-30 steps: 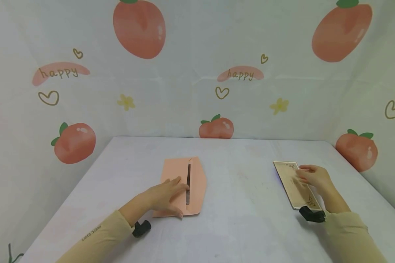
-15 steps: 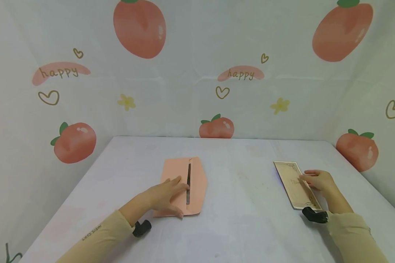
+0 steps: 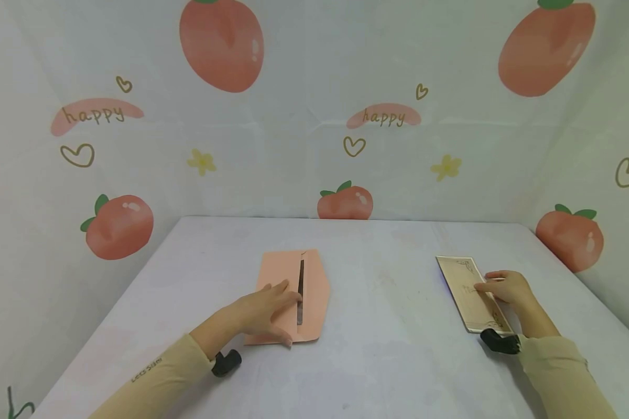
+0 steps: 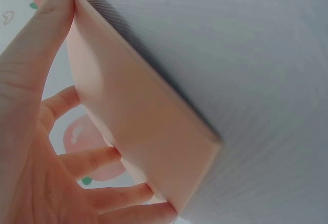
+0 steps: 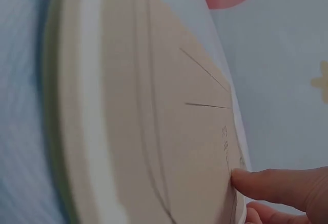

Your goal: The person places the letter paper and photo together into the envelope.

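Note:
A pink envelope (image 3: 317,302) lies on the white table left of centre, its pointed flap toward the right and a narrow dark strip along the fold. My left hand (image 3: 264,311) rests on it with fingers spread; in the left wrist view the thumb and fingertips touch its edges. On the right lies a beige card (image 3: 458,291) with dark ornamental corners and a small printed mark in the middle. My right hand (image 3: 508,288) is at its right edge, one extended finger reaching over its face. The right wrist view has a fingertip (image 5: 243,180) touching the card near the printing, other fingers partly hidden.
A white table (image 3: 377,361) spreads between the two hands. White cloth walls printed with peaches (image 3: 345,203), hearts and "happy" stand along its back and sides. A black wrist camera (image 3: 226,363) sits at the left cuff, another black camera (image 3: 499,341) at the right cuff.
My right hand has drawn back a little to the right across the card, then a finger has slid slightly left onto its face. My left hand and the envelope stay put.

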Available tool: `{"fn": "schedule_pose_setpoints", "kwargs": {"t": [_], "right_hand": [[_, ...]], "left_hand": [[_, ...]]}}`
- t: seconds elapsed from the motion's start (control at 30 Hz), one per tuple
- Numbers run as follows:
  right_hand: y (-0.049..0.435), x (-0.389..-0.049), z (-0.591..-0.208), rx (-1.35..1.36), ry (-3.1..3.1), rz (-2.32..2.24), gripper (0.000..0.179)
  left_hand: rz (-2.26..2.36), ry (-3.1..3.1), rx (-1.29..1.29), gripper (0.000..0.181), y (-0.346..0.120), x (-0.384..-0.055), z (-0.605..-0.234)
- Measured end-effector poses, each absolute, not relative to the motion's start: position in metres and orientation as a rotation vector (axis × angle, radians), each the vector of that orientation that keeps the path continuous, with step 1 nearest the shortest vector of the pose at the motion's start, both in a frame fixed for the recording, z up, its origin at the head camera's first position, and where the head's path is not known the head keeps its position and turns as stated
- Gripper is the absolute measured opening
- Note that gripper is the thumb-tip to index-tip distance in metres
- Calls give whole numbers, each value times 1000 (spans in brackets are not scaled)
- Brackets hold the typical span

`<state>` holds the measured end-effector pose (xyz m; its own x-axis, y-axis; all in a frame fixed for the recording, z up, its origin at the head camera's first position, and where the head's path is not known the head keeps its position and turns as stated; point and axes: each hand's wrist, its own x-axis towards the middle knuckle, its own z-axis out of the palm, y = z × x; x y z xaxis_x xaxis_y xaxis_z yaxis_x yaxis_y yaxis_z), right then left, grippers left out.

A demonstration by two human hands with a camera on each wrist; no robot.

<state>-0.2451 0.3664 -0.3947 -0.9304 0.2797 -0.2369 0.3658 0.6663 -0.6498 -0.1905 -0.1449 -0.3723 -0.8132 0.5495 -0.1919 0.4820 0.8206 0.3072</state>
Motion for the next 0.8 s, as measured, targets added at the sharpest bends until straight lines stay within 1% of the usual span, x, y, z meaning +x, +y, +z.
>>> {"fn": "schedule_pose_setpoints", "kwargs": {"t": [0.17, 0.5, 0.7, 0.8], "right_hand": [[363, -246, -393, 575, 2765, -1075, 62], [359, -242, -388, 563, 2773, -1067, 61], [360, -240, -385, 484, 2790, -1083, 62], [361, -239, -383, 450, 2790, -1080, 61]], "left_hand": [[347, 2734, 780, 83, -145, -191, -373], [348, 2733, 766, 84, -145, -190, -372], [365, 2725, 769, 84, -146, -190, -373], [372, 2722, 757, 84, -146, -189, -373]]}}
